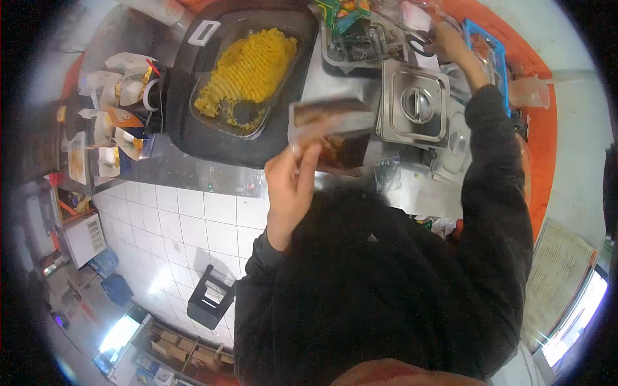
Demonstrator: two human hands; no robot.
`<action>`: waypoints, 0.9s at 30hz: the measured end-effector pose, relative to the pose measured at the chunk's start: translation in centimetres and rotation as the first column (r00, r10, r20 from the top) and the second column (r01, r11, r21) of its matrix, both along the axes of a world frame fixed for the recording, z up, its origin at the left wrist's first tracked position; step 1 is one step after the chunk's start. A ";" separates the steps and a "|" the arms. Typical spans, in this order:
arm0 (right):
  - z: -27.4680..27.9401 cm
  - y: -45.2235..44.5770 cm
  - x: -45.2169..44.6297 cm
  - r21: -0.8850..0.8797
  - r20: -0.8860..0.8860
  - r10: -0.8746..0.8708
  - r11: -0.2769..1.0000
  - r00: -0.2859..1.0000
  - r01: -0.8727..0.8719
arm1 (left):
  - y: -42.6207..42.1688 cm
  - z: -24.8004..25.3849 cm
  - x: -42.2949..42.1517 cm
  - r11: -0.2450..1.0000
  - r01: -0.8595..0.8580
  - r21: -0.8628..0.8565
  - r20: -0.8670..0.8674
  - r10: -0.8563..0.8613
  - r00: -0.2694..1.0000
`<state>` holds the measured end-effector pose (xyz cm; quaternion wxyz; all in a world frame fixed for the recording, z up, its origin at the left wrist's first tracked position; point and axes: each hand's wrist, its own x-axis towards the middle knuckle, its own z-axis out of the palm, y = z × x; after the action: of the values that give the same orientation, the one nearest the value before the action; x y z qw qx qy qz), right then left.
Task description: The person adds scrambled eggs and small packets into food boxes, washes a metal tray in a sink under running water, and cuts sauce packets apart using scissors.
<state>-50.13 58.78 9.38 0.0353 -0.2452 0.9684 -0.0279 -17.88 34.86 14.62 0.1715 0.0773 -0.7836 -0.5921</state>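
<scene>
My left hand (293, 186) is closed on the edge of a flat clear-and-brown packet (338, 136), which is blurred by motion and held over the front of the counter. What fills the packet looks dark brown. At the far right of the counter, my right hand (450, 44) is stretched out with bent fingers at black-handled scissors (420, 45). Its fingertips are dim and partly hidden. Nearby sits a clear plastic tub (360, 48) with dark packets inside. A lidded steel pan (417, 106) stands between my two hands.
A tray of yellow crumbly food (248, 74) rests in a black surround (180, 122) at left. Paper food bags (122, 122) stand beyond it. A blue basket (486, 48) and a clear cup (531, 92) lie at right. A black stool-like object (211, 297) is on the tiled floor.
</scene>
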 end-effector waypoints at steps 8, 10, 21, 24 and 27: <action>5.9 2.0 10.8 -0.523 0.760 0.214 0.762 0.614 0.382 | -1.2 -20.2 3.3 0.672 -0.142 0.727 0.399 -0.244 0.884; 5.4 1.5 13.7 -0.560 0.745 0.258 0.744 0.615 0.366 | -1.3 -19.8 4.9 0.514 -0.149 0.845 0.356 -0.333 0.873; 2.8 -2.5 29.9 -0.518 0.851 0.279 0.585 0.445 0.624 | -1.2 -18.9 8.5 0.854 -0.023 0.520 0.332 -0.177 0.927; -0.4 -1.8 32.0 -0.506 0.861 0.273 0.541 0.429 0.672 | -0.2 -18.3 10.7 0.767 -0.166 0.620 0.422 -0.148 0.895; -3.4 -0.5 33.5 -0.407 0.911 0.320 0.595 0.260 0.693 | 0.8 -18.0 12.2 0.740 -0.309 0.597 0.444 0.015 0.896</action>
<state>-16.66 58.27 5.98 0.4885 -0.0276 0.6487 -0.5829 -5.67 35.62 -3.41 0.0169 0.3245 -0.5344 -0.7803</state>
